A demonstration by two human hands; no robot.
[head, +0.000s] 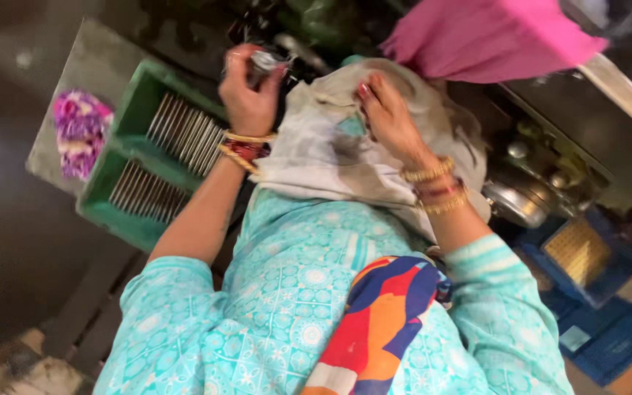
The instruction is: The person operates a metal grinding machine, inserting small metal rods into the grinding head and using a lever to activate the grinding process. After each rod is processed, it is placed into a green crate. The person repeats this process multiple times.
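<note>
While right hand (389, 117) presses cloth (330, 153), left hand (249, 91) grips upright metal piece (263, 62).

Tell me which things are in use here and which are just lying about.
In use: metal part in left hand; grey cloth under right hand.
Lying about: green tray of metal rods, pink cloth, blue crates, purple rag.

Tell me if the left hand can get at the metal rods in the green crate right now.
Probably yes: the left hand is raised just beside the green crate, and the metal rods lie uncovered, nothing between. It already grips a small metal object, though.
</note>
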